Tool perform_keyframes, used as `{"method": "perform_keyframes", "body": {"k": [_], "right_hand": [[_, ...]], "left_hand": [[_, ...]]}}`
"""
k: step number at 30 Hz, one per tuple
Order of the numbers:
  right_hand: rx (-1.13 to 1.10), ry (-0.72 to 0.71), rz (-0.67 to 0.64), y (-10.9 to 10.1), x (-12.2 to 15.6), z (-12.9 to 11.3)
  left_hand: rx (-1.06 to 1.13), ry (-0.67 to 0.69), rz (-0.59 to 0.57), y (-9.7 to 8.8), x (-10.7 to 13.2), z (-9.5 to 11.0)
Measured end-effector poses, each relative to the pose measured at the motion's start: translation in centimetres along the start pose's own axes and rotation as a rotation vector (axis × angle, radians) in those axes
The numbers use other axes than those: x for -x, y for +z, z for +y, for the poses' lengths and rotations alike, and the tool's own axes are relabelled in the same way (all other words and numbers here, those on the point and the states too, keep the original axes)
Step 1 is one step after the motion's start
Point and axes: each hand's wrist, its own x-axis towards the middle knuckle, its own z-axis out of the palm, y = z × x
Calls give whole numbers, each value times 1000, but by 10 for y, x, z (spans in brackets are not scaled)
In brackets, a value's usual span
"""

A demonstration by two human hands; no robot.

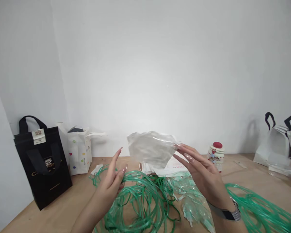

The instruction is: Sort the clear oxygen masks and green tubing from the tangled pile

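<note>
My right hand (201,172) is raised over the wooden table (63,207), its fingertips pinching the right edge of a crumpled clear plastic bag (151,148) held in the air. My left hand (111,181) hovers just left of the bag with fingers stretched out, not touching it. Below both hands lies a tangle of green plastic tubing (140,200), with clear plastic pieces (194,204) among it. A dark watch sits on my right wrist.
A black paper bag (42,165) stands at the left, a white dotted gift bag (79,152) behind it. A small red-capped jar (216,155) and a white bag with black handles (277,144) stand at the right. More green tubing (262,210) lies at the right front.
</note>
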Motion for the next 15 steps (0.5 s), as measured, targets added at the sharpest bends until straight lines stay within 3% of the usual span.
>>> {"method": "perform_keyframes", "body": {"k": [4,9,13,15], "right_hand": [[-59,102,-110,4,0,0],[92,115,-55,15,0,-1],[344,-164,119,35,9,-5],[455,-304,123,45,16,-5]], "left_hand": [[83,-84,1,3,-2,-7],[110,-112,62,10,-12,-7],[202,-46,210,14,-20,-9],[282,31,327,13,-21,-10]]}}
